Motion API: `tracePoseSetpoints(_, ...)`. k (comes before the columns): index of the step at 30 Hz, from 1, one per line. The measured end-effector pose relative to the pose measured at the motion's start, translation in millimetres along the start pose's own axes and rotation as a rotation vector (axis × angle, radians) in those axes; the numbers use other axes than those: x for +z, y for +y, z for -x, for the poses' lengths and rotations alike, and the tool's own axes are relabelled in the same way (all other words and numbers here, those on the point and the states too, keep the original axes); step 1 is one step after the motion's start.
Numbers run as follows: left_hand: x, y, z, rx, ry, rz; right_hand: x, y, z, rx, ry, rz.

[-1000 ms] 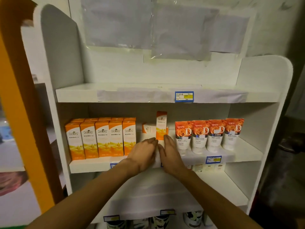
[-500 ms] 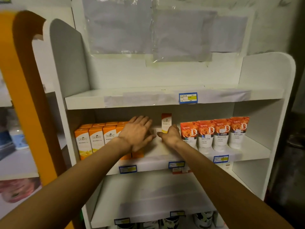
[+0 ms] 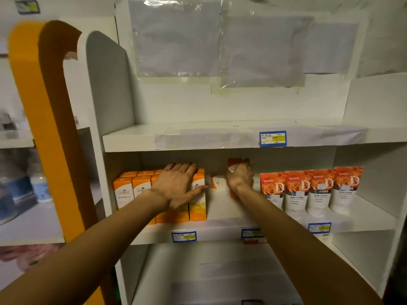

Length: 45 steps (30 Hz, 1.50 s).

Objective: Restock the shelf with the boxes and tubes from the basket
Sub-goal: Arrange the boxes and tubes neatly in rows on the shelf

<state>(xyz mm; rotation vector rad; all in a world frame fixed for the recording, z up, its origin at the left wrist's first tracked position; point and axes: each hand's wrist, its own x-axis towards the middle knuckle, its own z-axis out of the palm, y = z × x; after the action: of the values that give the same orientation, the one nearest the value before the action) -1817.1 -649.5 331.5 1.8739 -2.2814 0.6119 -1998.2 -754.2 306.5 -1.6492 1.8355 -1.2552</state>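
Note:
On the middle shelf (image 3: 220, 227) of a white unit stands a block of several orange-and-white boxes (image 3: 132, 192) at the left. My left hand (image 3: 179, 186) lies flat with straight fingers on the top and front of the rightmost boxes. My right hand (image 3: 240, 176) grips an upright orange box (image 3: 233, 162) standing alone mid-shelf. Between my hands, a white-and-orange box (image 3: 218, 183) lies on its side. Several white tubes (image 3: 317, 192) with orange rose tops stand in a row at the right.
The top shelf (image 3: 220, 137) carries a blue price tag (image 3: 272, 138). A lower shelf (image 3: 220, 271) sits below. An orange panel (image 3: 44, 128) stands to the left, with bottles (image 3: 40, 186) on a neighbouring shelf. Plastic sheets (image 3: 220, 47) hang on the back wall.
My left hand moved left from the shelf's middle onto the block of orange boxes. My right hand rose and closed round the lone upright box. The view came closer.

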Motion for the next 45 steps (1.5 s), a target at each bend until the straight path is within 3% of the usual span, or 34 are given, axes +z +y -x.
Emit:
tracePoseSetpoints(4,-2.4,-2.8,-3.5,-0.006,-0.028,0.009,-0.9,1.8,-4.2,-0.137,0.018,-0.041)
tracePoseSetpoints(12,-16.1,2.8,-15.7,-0.068,0.021,0.114,-1.1,13.5,3.2,-0.070,-0.339,-0.490)
tracePoseSetpoints(21,-13.8,20.0,-46.5,0.043,-0.071,0.208,-8.7,12.4,18.7,-0.163,-0.539,-0.560)
tracePoseSetpoints(24,-6.4,21.1,-48.4,0.039,-0.044,0.187,-6.5,26.5,19.1,-0.208,-0.437,-0.358)
tracePoseSetpoints(28,-2.9,18.1,-46.7,0.068,-0.025,0.156,9.8,55.0,8.4,-0.378,-0.281,0.317)
tracePoseSetpoints(32,-4.5,15.9,-44.3,0.080,-0.030,0.127,28.0,59.0,-6.1,-0.359,-0.244,0.605)
tracePoseSetpoints(36,-6.7,15.9,-41.9,0.088,-0.019,0.144,38.0,62.8,-17.0,-0.327,-0.226,0.699)
tracePoseSetpoints(41,-1.3,14.4,-40.7,0.094,0.009,0.135,32.2,55.9,-23.9,-0.441,-0.091,0.854)
tracePoseSetpoints(45,0.9,13.7,-41.9,0.093,-0.007,0.136,25.8,53.4,-23.3,-0.420,-0.122,0.787)
